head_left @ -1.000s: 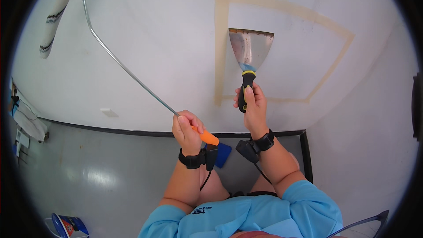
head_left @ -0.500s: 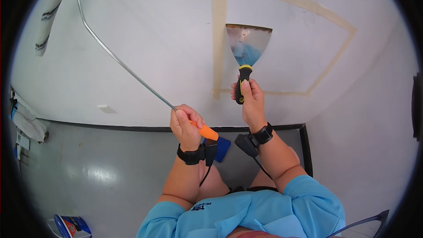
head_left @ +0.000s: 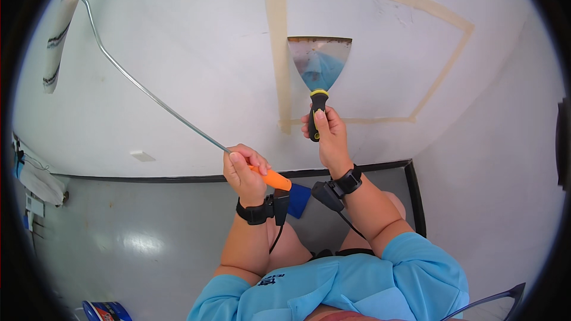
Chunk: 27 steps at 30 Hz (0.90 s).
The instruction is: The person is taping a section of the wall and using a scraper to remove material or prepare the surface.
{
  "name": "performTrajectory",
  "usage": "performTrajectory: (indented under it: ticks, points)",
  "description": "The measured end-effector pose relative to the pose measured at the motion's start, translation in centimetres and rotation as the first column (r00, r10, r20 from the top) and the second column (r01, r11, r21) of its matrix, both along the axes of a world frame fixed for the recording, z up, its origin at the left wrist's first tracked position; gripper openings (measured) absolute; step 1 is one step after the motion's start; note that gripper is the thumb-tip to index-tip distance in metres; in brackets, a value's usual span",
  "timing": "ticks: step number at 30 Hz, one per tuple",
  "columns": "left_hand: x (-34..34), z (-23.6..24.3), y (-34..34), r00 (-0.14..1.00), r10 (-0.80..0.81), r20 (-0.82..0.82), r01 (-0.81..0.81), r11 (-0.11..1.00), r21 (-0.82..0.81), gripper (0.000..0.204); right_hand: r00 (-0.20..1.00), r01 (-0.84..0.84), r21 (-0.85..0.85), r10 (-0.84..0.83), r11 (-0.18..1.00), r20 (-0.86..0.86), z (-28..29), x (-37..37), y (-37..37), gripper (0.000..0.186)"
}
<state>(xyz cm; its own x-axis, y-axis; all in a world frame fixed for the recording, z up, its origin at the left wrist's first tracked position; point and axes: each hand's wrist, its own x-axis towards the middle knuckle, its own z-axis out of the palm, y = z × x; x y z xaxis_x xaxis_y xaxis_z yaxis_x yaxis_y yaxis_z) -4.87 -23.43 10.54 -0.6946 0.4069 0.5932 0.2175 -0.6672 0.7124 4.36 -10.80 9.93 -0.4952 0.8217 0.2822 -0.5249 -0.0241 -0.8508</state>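
Observation:
My left hand (head_left: 245, 172) is closed round the orange handle of a paint roller (head_left: 156, 100). Its bent metal rod runs up and left to a white roller sleeve (head_left: 57, 47) with dark stripes. In my right hand (head_left: 329, 137) is a putty knife (head_left: 321, 68), gripped by its black and yellow handle with the broad blade pointing up. Blue and brownish stains mark the blade. Behind it, a four-sided outline of beige masking tape (head_left: 275, 53) is stuck on the white wall (head_left: 190, 35). Whether the blade or the sleeve touches the wall I cannot tell.
A black skirting strip (head_left: 137, 177) runs along the wall's foot to a corner at the right. On the grey floor (head_left: 119, 220) a blue flat item (head_left: 299, 201) lies between my arms. A blue bucket (head_left: 107, 311) stands at lower left; a white plate (head_left: 143, 156) sits on the wall.
Both hands have shifted slightly left in the picture with their tools, and the roller sleeve sits lower. The taped outline has also shifted left as the view turned a little. Both grips stay the same.

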Motion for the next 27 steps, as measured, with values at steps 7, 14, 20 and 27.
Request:
performTrajectory:
  ticks: [7,14,20,27]
  points:
    - [0.0,0.1,0.2,1.0,0.004,0.007,-0.004,1.0,-0.006,0.032,1.0,-0.001,-0.007,0.002,1.0,0.02,-0.4,-0.1,-0.1,0.027]
    - [-0.1,-0.2,0.2,1.0,-0.018,0.005,0.018,1.0,-0.021,0.032,1.0,-0.019,-0.044,0.02,0.999,0.024,-1.4,0.0,-0.4,0.029]
    - [-0.2,0.1,0.8,1.0,-0.016,0.009,0.016,1.0,-0.021,0.032,0.998,-0.006,-0.081,0.012,0.997,0.066,-2.4,-0.2,-0.1,0.027]
    - [-0.5,0.3,1.3,1.0,-0.016,0.018,0.016,1.0,-0.015,0.032,0.995,-0.026,-0.134,0.038,0.991,0.092,-3.3,-0.2,0.0,0.029]
